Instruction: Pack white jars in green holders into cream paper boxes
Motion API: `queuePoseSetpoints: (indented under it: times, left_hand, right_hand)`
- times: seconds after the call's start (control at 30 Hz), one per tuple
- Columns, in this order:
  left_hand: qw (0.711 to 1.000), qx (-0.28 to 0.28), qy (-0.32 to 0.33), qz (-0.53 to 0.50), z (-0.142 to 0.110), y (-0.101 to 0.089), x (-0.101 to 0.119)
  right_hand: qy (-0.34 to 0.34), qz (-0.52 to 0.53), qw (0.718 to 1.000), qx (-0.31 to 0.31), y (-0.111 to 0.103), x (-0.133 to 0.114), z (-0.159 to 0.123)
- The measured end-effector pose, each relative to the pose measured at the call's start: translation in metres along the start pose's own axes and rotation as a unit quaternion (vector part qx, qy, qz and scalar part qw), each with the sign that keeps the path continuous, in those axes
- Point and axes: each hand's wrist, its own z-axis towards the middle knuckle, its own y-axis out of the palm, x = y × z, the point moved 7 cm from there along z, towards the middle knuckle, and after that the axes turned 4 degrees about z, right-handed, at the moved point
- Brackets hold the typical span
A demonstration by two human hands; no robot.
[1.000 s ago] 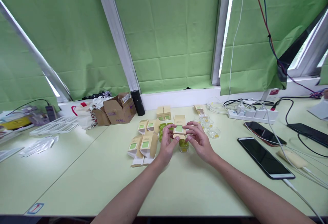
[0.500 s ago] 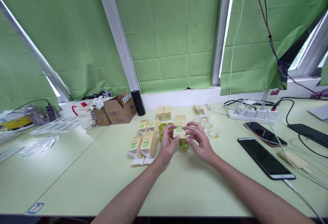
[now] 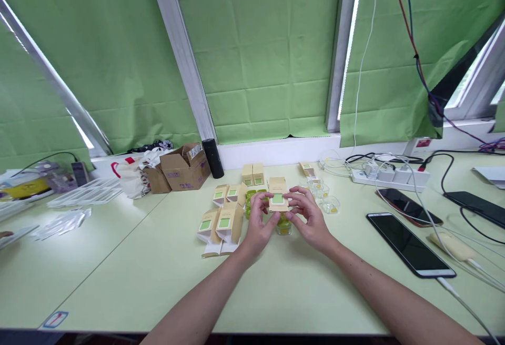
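Observation:
Between my two hands is a small tan cardboard box (image 3: 278, 187) with a green window on its front. My left hand (image 3: 258, 226) grips its left side with thumb and fingers, and my right hand (image 3: 311, 224) holds its right side the same way. Just below the box, a clear container with green contents (image 3: 283, 226) stands on the table. More tan boxes (image 3: 229, 222) with green windows stand left of my left hand, some with flaps open. Several green pieces (image 3: 252, 195) are partly hidden behind my left hand. Clear small containers (image 3: 330, 205) lie to the right.
Two tan boxes (image 3: 252, 174) stand farther back. A brown carton (image 3: 185, 169) and black cylinder (image 3: 212, 158) are at back left. On the right lie a phone (image 3: 410, 244), a power strip (image 3: 390, 178) and cables. Another person's fingertip (image 3: 5, 234) touches a pale flat piece at the left edge.
The held box has shifted slightly right, with its lower edge a little higher. My hands keep nearly the same grip. Another person's fingertip has appeared at the left edge.

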Motion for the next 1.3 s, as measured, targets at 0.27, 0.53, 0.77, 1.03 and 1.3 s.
queuePoseSetpoints:
  times: [0.27, 0.53, 0.77, 1.03, 1.3]
  left_hand:
    - [0.999, 0.015, 0.02, 0.019, 0.0013, 0.0, 0.0047]
    - [0.999, 0.024, 0.013, 0.031, 0.0012, -0.0001, 0.0072]
    - [0.998, 0.031, 0.015, 0.046, 0.0013, -0.0005, 0.0087]
    - [0.997, 0.044, 0.025, 0.053, 0.0018, -0.002, 0.0083]
    - [0.997, 0.054, 0.018, 0.056, 0.0018, -0.0029, 0.005]
  right_hand:
    - [0.006, 0.0, 1.0, 0.008, -0.0005, 0.0025, -0.0001]
    - [0.005, -0.009, 1.0, 0.016, -0.0013, 0.0001, 0.0005]
    - [0.006, 0.002, 1.0, 0.012, -0.001, 0.0027, 0.0005]
    - [0.007, 0.003, 1.0, 0.006, -0.0005, 0.0037, 0.0009]
    - [0.007, 0.003, 1.0, 0.007, -0.0003, 0.0051, 0.0006]
